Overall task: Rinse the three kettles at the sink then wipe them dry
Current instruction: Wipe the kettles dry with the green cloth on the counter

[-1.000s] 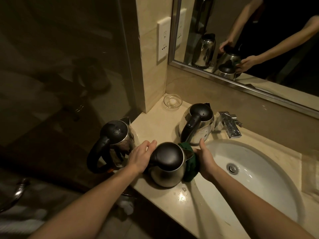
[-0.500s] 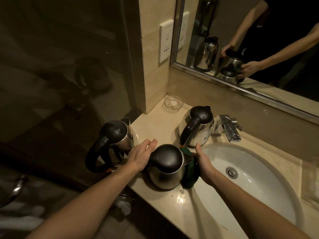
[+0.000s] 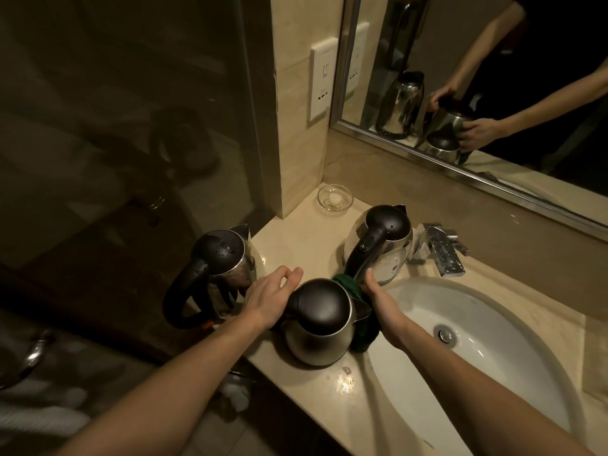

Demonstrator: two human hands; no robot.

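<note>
The near kettle (image 3: 319, 327) stands at the counter's (image 3: 296, 238) front edge by the sink (image 3: 493, 324). The right hand (image 3: 383, 304) cups a cloth (image 3: 363, 334) against its side; the left hand (image 3: 269, 297) covers its handle, grip unclear. A hard wipe on wet stone could shove it off.

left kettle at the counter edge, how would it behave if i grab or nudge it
The left kettle probably feels slippery: droplets dot its lid and the steel is shiny. It stands at the counter edge with its handle overhanging, so a push leftward could tip it off. Weight is unclear; any water inside is hidden.
</note>
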